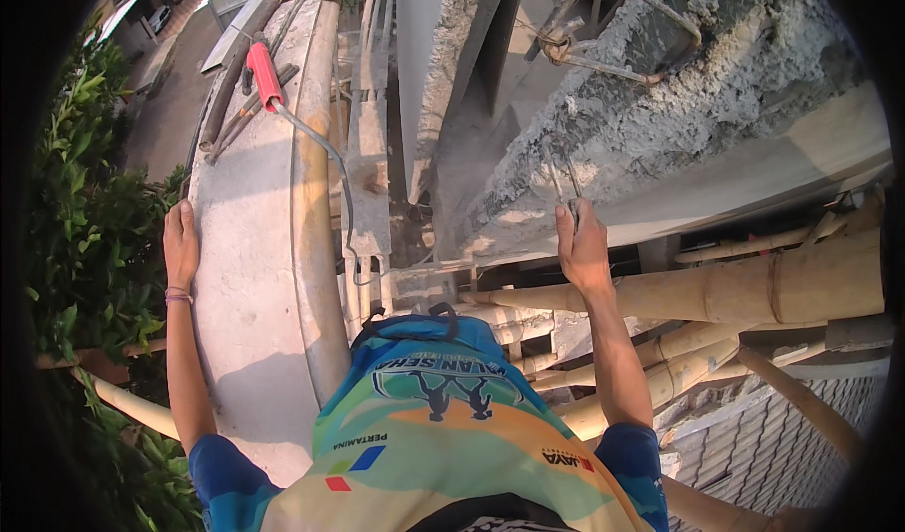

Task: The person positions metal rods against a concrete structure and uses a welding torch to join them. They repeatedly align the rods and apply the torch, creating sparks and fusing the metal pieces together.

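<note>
We noted our right hand [584, 249] closed around thin grey metal rods [553, 174] against rough, crumbly grey concrete [679, 108], seemingly for purchase, our left hand [181, 242], finger spread unclear, steadying at the pale flat concrete ledge's [245, 212] outer edge.

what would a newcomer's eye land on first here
Probably the bright red handle, lying on the pale concrete ledge at upper left with a grey cord running from it. Next, the rough, crumbly grey mass at upper right, with the right hand holding thin metal prongs near its lower left. A colourful shirt stands out at bottom centre.
</note>
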Tool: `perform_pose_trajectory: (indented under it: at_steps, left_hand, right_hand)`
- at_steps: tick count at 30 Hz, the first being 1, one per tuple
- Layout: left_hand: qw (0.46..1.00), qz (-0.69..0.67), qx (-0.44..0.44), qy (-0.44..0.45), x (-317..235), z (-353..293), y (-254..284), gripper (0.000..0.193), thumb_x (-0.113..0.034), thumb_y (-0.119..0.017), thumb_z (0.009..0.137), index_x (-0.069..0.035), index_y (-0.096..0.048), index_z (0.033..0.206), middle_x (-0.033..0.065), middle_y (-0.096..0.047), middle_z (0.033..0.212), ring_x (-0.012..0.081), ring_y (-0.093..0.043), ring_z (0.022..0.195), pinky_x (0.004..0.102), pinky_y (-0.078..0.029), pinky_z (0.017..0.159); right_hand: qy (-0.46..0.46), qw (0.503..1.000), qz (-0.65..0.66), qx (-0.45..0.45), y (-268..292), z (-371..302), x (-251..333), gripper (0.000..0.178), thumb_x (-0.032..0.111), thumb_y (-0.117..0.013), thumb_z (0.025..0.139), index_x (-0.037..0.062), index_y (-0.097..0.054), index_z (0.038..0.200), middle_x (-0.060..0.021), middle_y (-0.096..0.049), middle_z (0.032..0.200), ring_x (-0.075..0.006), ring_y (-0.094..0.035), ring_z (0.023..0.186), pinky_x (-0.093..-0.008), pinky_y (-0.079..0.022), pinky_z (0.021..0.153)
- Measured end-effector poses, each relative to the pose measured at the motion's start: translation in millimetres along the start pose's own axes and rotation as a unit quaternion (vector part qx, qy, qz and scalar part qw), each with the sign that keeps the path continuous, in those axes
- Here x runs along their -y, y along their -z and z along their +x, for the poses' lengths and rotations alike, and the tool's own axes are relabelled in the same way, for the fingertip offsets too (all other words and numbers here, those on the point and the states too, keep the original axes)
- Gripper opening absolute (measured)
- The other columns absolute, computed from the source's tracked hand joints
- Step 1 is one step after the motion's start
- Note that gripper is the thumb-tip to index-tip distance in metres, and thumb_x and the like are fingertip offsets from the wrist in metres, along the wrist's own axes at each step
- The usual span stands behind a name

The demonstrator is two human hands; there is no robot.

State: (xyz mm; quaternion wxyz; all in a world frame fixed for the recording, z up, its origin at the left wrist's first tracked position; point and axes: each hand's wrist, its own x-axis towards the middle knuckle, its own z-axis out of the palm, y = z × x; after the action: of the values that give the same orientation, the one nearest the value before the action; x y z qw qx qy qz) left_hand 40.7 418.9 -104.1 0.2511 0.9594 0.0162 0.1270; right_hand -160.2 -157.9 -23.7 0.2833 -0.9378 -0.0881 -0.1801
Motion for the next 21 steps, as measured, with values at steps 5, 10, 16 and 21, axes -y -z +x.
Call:
perform_pose_trajectory:
  at_steps: [5,10,16,21]
  left_hand:
    - [1.0,-0.017,0.002,0.01,2,0,-1,0.062,-0.05,-0.036,0.108,0.003,-0.057,0.132,0.0216,-0.058,0.132,0.0373,-0.055,0.125,0.0404,-0.041,0.107]
    - [1.0,-0.012,-0.004,0.013,6,1,-2,0.062,-0.05,-0.036,0.108,0.003,-0.057,0.132,0.0218,-0.058,0.132,0.0376,-0.055,0.124,0.0402,-0.041,0.107]
    - [1.0,-0.021,-0.002,-0.001,1,-1,1,0.06,-0.049,-0.035,0.109,0.003,-0.057,0.13,0.0219,-0.059,0.127,0.0377,-0.056,0.121,0.0398,-0.041,0.105]
    - [1.0,-0.016,0.011,-0.002,-2,-1,2,0.058,-0.047,-0.035,0.109,0.003,-0.057,0.128,0.0212,-0.059,0.126,0.0374,-0.056,0.119,0.0394,-0.041,0.104]
  right_hand:
    - [0.026,0.998,0.056,0.016,-4,-4,8,0.038,0.035,-0.065,0.096,0.0,-0.053,0.087,-0.0188,-0.059,0.073,-0.04,-0.055,0.066,-0.0465,-0.045,0.065]
    - [0.065,0.997,0.039,-0.001,9,18,17,0.044,0.038,-0.058,0.102,-0.0043,-0.054,0.094,-0.0208,-0.056,0.07,-0.0402,-0.052,0.063,-0.0472,-0.045,0.062]
    - [0.06,0.995,0.081,0.019,10,8,18,0.03,0.027,-0.067,0.095,-0.0005,-0.055,0.097,-0.018,-0.058,0.076,-0.0392,-0.055,0.068,-0.0462,-0.047,0.064]
    - [-0.056,0.997,-0.006,-0.05,-2,-4,-14,0.03,0.028,-0.067,0.095,-0.0002,-0.055,0.097,-0.0188,-0.06,0.078,-0.04,-0.058,0.071,-0.0457,-0.048,0.066]
